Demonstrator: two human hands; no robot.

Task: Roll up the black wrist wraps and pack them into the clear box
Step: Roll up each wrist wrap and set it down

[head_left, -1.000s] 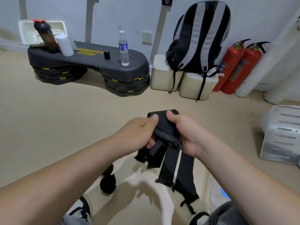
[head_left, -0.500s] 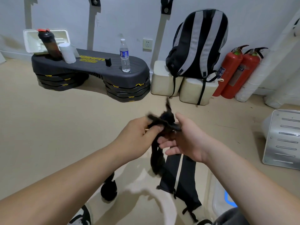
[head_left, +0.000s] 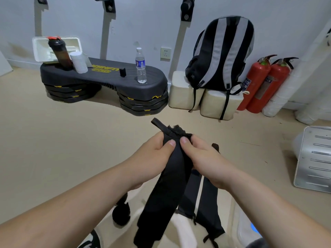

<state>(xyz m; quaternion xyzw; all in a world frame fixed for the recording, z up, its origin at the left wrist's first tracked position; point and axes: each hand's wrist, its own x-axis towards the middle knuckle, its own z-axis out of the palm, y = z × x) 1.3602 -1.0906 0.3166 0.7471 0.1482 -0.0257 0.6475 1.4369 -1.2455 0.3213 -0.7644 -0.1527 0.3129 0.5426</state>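
Note:
A long black wrist wrap point(head_left: 166, 187) hangs straight down in the middle of the view. My left hand point(head_left: 152, 156) and my right hand point(head_left: 202, 158) both pinch its top end, thumbs side by side, with a loop and frayed edge sticking up above them. More black wrap strips point(head_left: 207, 203) hang or lie behind it, below my right hand. A rolled black wrap point(head_left: 120, 212) lies on the floor at lower left. A clear box corner point(head_left: 245, 228) with a blue mark shows at the bottom right, mostly hidden by my right arm.
A black step platform point(head_left: 100, 77) with a shaker, a white cup and a water bottle point(head_left: 141, 66) stands against the far wall. A striped backpack point(head_left: 223, 54) sits on cream blocks beside two red fire extinguishers point(head_left: 259, 83). A grey metal panel point(head_left: 315, 158) lies at right.
The bunched wrap has been pulled out into one long strip hanging down. Both hands now pinch its top end together, and the view has tilted down slightly.

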